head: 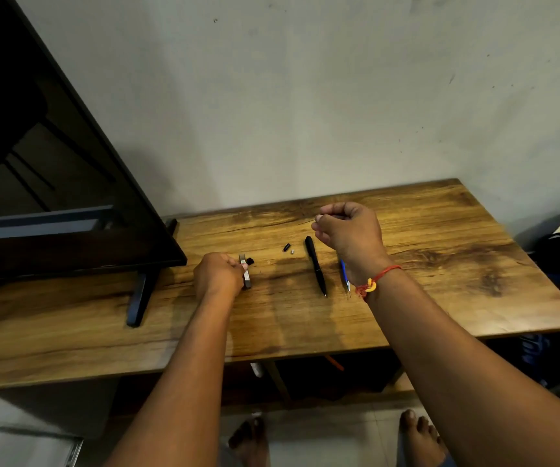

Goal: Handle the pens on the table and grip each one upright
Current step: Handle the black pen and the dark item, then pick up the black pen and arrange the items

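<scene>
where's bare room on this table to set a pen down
Widest bare wood: right of the blue pen, out to the table edge. Also the near strip along the front edge. Crowded: the middle, from the left grip holding a dark piece past the small parts to the black pen.

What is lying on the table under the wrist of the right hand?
A blue pen lies on the table there. Only its lower part with the tip shows; the wrist of the right hand covers the rest.

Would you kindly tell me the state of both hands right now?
Left hand: grips a small grey-black piece.
Right hand: fingers curled; holding cannot be told.
</scene>
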